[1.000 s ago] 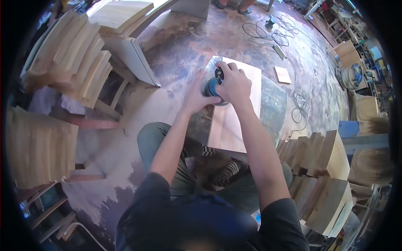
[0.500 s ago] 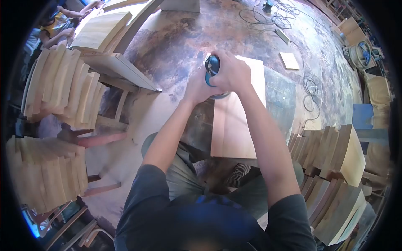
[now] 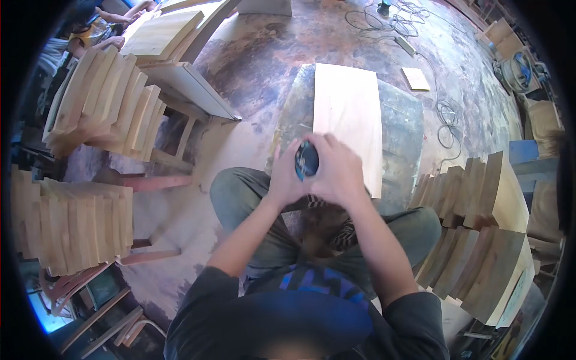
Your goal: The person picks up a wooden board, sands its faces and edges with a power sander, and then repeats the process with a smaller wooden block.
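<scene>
Both my hands are wrapped round a dark, rounded power tool (image 3: 307, 161) with a teal edge, its underside hidden. My left hand (image 3: 288, 174) grips its left side and my right hand (image 3: 341, 171) its right side. The tool is at the near left part of a pale wooden board (image 3: 348, 108). That board lies lengthwise on a worn, grey-green low table (image 3: 402, 132) in front of my crossed legs.
Stacks of wooden panels stand at the left (image 3: 84, 222) and right (image 3: 480, 258). A bench (image 3: 192, 90) is at the upper left, near another person (image 3: 93, 30). Cables (image 3: 447, 120) and a small board (image 3: 415, 78) lie on the floor.
My hands and the tool have moved back toward my body, from the board's far left part to its near end. The far part of the board is now uncovered. The view has shifted slightly.
</scene>
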### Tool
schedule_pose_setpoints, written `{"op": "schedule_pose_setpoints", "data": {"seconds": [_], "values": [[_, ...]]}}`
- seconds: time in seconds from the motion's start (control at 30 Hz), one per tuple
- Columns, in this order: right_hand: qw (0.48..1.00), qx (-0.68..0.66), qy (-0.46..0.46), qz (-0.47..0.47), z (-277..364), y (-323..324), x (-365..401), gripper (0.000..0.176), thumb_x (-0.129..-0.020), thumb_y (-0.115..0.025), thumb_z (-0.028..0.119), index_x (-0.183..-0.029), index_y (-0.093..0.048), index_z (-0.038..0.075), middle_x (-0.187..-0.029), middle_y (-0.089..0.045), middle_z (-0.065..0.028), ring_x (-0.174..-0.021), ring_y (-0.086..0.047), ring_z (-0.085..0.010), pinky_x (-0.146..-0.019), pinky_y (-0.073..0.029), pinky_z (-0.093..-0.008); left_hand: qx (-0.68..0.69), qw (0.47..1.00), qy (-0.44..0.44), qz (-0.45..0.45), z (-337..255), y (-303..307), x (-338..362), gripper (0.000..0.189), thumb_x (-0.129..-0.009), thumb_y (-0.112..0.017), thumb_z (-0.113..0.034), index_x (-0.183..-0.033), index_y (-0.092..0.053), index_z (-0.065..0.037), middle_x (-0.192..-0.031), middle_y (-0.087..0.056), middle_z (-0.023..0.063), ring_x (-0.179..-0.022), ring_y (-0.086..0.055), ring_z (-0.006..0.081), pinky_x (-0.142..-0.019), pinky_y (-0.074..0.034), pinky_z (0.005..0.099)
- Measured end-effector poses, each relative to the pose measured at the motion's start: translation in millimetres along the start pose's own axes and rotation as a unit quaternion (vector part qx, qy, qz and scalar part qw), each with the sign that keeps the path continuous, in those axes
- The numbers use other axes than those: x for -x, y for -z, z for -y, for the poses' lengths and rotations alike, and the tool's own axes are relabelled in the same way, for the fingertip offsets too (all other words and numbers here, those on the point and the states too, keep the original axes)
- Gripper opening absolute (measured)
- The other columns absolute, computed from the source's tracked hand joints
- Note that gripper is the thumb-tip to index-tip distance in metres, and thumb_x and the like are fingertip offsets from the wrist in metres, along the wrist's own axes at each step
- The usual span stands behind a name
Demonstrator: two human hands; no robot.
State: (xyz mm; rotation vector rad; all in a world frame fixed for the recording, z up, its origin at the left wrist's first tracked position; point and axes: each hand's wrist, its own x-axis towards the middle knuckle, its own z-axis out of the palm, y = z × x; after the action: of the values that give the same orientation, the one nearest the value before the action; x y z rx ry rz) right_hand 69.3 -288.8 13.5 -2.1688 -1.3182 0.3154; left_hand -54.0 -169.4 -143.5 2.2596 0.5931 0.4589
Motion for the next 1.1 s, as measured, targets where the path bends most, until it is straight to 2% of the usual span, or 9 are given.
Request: {"op": "schedule_pose_setpoints", "data": {"seconds": [0.1, 0.13, 0.23, 0.33, 0.47, 0.7, 0.8, 0.9, 1.1], "values": [[1.0, 0.01, -0.008, 0.025, 8, -2, 23, 0.072, -0.07, -0.09, 0.026, -0.138, -0.069, 0.018, -0.121, -0.073, -0.0133, -0.111, -0.075, -0.039, -0.093, -0.062, -0.0497, -0.038, 0.999, -0.023, 0.006, -11, 2, 31, 0.112, -0.074, -0.096, -0.053, -0.161, -0.047, -0.001, -0.152, -0.066, 0.0201, -0.154, -0.053, 0.0395, -0.134, -0.017, 0.0674], [0.999, 0.009, -0.012, 0.031, 4, -3, 18, 0.072, -0.07, -0.09, 0.026, -0.138, -0.069, 0.018, -0.121, -0.073, -0.0133, -0.111, -0.075, -0.039, -0.093, -0.062, -0.0497, 0.08, 0.997, 0.007, -0.02, -8, -3, 21, 0.111, -0.074, -0.096, -0.054, -0.161, -0.047, -0.004, -0.153, -0.066, 0.0179, -0.154, -0.054, 0.0384, -0.134, -0.016, 0.0663], [0.999, 0.012, -0.007, -0.038, -13, -4, -30, 0.07, -0.069, -0.09, 0.027, -0.135, -0.07, 0.019, -0.119, -0.074, -0.0127, -0.107, -0.076, -0.0385, -0.092, -0.062, -0.049, 0.033, 0.999, -0.002, 0.032, -1, 11, -40, 0.106, -0.074, -0.095, -0.053, -0.158, -0.05, -0.006, -0.153, -0.065, 0.0171, -0.153, -0.055, 0.0363, -0.134, -0.016, 0.0667], [0.998, 0.03, -0.031, -0.045, -12, -2, -32, 0.07, -0.069, -0.089, 0.025, -0.135, -0.07, 0.018, -0.119, -0.074, -0.0127, -0.108, -0.076, -0.0388, -0.093, -0.062, -0.049, 0.021, 1.0, -0.005, 0.013, -21, 21, -43, 0.103, -0.076, -0.095, -0.054, -0.156, -0.051, -0.007, -0.151, -0.066, 0.0163, -0.154, -0.055, 0.037, -0.133, -0.015, 0.068], [1.0, 0.002, -0.019, -0.007, 2, 0, 22, 0.071, -0.07, -0.088, 0.022, -0.138, -0.067, 0.019, -0.123, -0.073, -0.0132, -0.11, -0.075, -0.0401, -0.091, -0.062, -0.0512, -0.014, 1.0, -0.013, 0.005, -23, 1, 25, 0.107, -0.077, -0.093, -0.058, -0.16, -0.049, -0.007, -0.153, -0.065, 0.0194, -0.157, -0.051, 0.0416, -0.133, -0.014, 0.0693], [0.997, 0.044, -0.043, -0.044, -23, 5, -46, 0.066, -0.076, -0.087, 0.025, -0.138, -0.066, 0.016, -0.125, -0.072, -0.0153, -0.113, -0.075, -0.0402, -0.091, -0.061, -0.0542, -0.028, 0.999, -0.038, 0.018, -22, 9, -67, 0.105, -0.077, -0.093, -0.055, -0.159, -0.051, -0.005, -0.153, -0.065, 0.0216, -0.153, -0.053, 0.0415, -0.133, -0.02, 0.0685], [0.999, 0.022, -0.048, -0.002, -14, 12, 4, 0.065, -0.074, -0.088, 0.026, -0.135, -0.067, 0.018, -0.124, -0.073, -0.0158, -0.115, -0.074, -0.0395, -0.094, -0.06, -0.0504, 0.018, 0.997, -0.05, -0.053, -27, -13, -16, 0.1, -0.077, -0.094, -0.054, -0.156, -0.053, -0.007, -0.156, -0.063, 0.0204, -0.157, -0.049, 0.0428, -0.132, -0.02, 0.0704], [1.0, 0.009, -0.023, 0.003, 4, 9, 57, 0.075, -0.069, -0.091, 0.016, -0.14, -0.066, 0.017, -0.13, -0.072, -0.0131, -0.119, -0.073, -0.0397, -0.098, -0.061, -0.051, 0.015, 0.999, -0.049, -0.01, -18, -28, 51, 0.107, -0.071, -0.098, -0.053, -0.158, -0.051, -0.012, -0.162, -0.06, 0.0173, -0.161, -0.046, 0.0432, -0.133, -0.011, 0.0734], [0.998, 0.046, -0.015, -0.045, -31, 15, -41, 0.072, -0.066, -0.092, 0.018, -0.134, -0.069, 0.019, -0.123, -0.073, -0.0107, -0.11, -0.076, -0.0375, -0.086, -0.062, -0.0503, 0.027, 0.998, -0.038, -0.044, -15, -22, -66, 0.111, -0.071, -0.096, -0.055, -0.159, -0.051, -0.006, -0.157, -0.062, 0.0172, -0.16, -0.046, 0.0393, -0.134, -0.015, 0.0686]]}}
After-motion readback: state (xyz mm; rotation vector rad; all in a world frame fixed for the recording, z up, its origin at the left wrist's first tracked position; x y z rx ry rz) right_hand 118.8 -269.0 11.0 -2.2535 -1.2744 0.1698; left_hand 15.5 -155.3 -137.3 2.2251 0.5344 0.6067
